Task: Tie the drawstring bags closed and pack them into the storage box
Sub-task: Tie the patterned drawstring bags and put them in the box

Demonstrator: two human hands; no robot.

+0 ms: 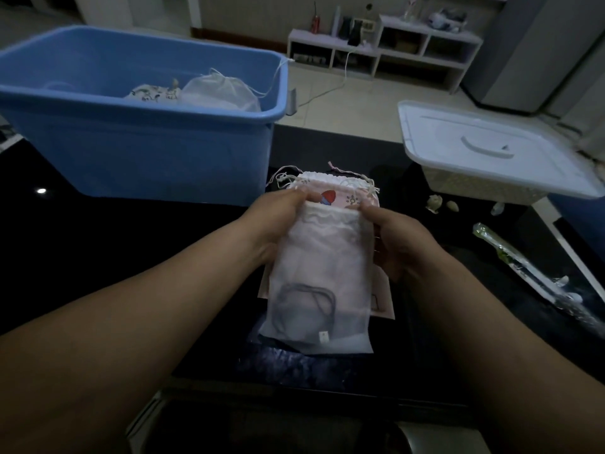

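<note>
Head view: the tying step is in hand. The left hand (278,224) and right hand (397,239) each pinch a top corner of the white bag (322,267), fingers clamped on its gathered hem, above a pink bag (348,195) on the table. The white bag is thin, flat, translucent cloth, and a dark cable (306,301) shows through. Next, I judge, its cords need pulling tight and knotting, then it goes into the rigid blue box (140,155).

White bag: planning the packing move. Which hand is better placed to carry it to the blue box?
Probably the left hand: it grips the white bag, and the blue box stands on that side.
</note>
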